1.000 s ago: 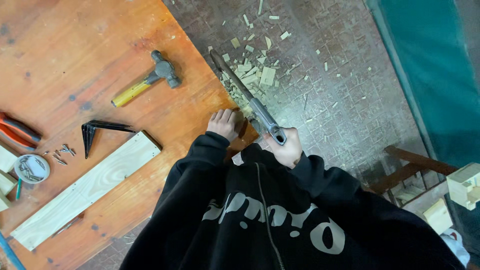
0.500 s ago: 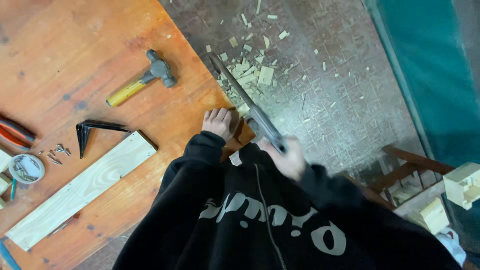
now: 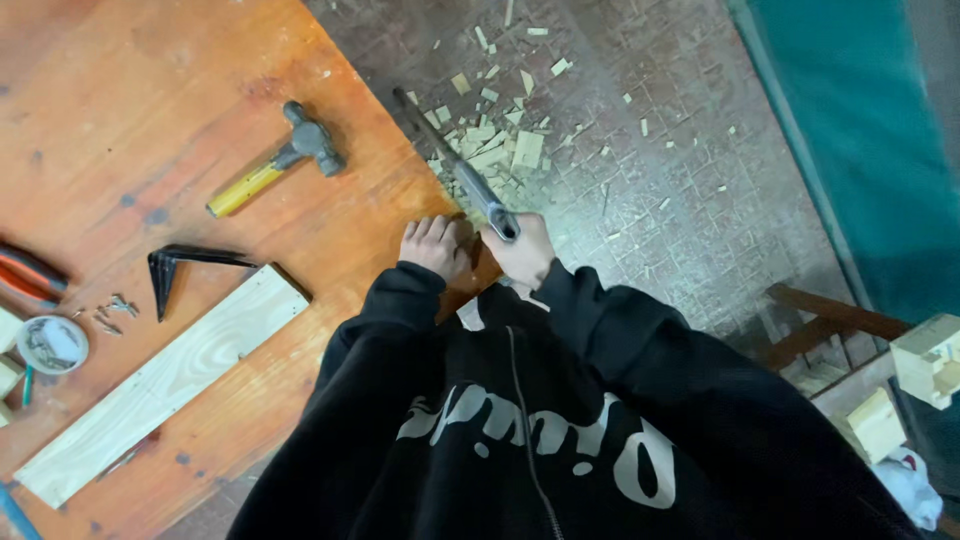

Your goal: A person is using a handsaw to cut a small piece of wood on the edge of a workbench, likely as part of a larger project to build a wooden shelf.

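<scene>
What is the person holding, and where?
The right hand holds a saw by its handle. The left hand presses flat on the table edge.

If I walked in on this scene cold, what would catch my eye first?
Probably the handsaw, gripped by the right hand at the edge of the orange table, with the left hand pressed down beside it. Next, the litter of pale wood offcuts on the floor just past that edge. A yellow-handled hammer lies farther back on the table.
</scene>
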